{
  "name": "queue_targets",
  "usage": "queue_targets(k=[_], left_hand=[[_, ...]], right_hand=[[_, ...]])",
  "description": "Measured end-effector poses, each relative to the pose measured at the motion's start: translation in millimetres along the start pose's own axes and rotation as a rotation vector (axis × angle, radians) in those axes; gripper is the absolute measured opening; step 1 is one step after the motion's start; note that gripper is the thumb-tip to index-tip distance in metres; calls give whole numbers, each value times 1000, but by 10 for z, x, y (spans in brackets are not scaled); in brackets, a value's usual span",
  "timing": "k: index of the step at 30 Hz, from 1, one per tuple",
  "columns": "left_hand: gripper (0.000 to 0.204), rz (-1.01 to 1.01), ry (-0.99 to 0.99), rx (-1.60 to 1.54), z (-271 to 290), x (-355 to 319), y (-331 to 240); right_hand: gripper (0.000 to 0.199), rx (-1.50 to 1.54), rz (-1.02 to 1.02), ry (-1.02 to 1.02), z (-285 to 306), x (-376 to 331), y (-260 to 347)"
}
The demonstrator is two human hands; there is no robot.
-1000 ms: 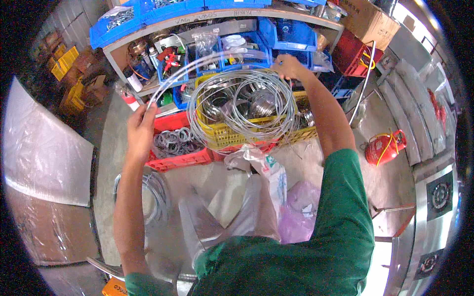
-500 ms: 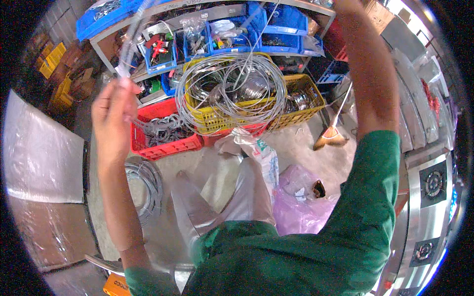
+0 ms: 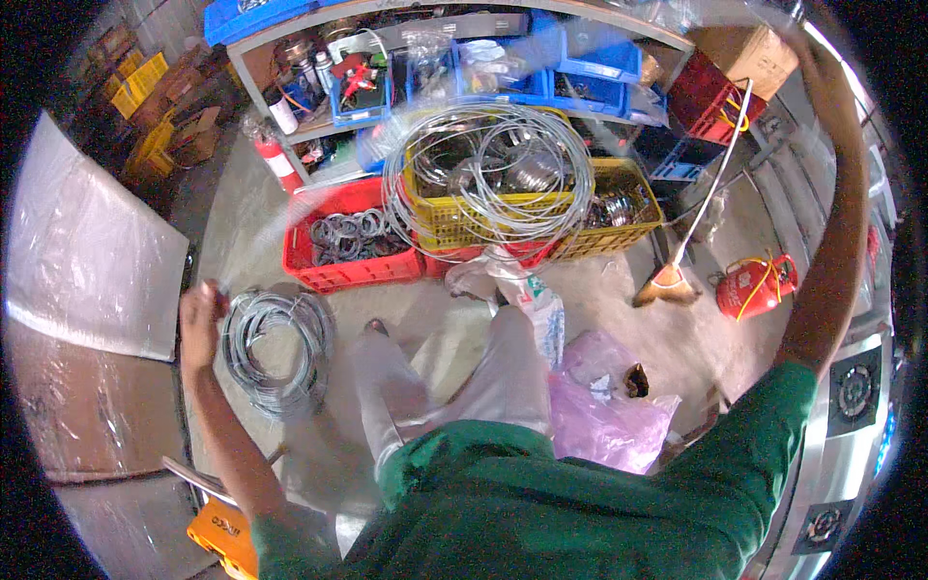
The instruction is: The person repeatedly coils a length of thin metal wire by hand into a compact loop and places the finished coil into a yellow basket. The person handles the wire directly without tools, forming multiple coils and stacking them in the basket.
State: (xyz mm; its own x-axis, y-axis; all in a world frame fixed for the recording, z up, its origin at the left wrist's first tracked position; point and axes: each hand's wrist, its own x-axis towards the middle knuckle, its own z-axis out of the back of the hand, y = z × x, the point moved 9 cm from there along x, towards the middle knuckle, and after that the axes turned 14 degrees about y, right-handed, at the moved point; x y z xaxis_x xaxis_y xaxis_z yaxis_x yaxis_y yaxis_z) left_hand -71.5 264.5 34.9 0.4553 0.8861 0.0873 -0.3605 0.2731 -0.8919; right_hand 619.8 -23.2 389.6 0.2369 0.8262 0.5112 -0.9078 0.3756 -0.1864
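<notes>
Left hand (image 3: 198, 314) beside wire coil (image 3: 275, 348).

The person wears a dark green short-sleeved top (image 3: 541, 512) of plain fabric, without visible print or pattern, that fills the lower middle of the view. Its sleeve on the right side ends above the elbow, and both forearms are bare. No glove, watch or band shows on the left hand (image 3: 198, 324) or its wrist. The right hand (image 3: 807, 43) lies at the blurred upper rim, too smeared to tell any detail. The legs are covered by light grey-beige trousers (image 3: 503, 372), loosely creased at the knees.
</notes>
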Motion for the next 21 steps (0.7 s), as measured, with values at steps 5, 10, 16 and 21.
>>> queue_targets(k=[5, 10, 16, 21], left_hand=[[44, 13, -80, -40, -291, -427, 372], [43, -141, 0, 106, -799, -667, -422], [34, -624, 335, 600, -2125, -875, -1577], [26, -823, 260, 745, -2661, -904, -1849]], right_hand=[[60, 383, -193, 728, -1834, -1407, -403], [70, 567, -69, 1179, -2850, -2323, 380], [63, 1001, 28, 860, -2264, -2160, 2090], [57, 1341, 576, 875, -1982, -2628, 3941]])
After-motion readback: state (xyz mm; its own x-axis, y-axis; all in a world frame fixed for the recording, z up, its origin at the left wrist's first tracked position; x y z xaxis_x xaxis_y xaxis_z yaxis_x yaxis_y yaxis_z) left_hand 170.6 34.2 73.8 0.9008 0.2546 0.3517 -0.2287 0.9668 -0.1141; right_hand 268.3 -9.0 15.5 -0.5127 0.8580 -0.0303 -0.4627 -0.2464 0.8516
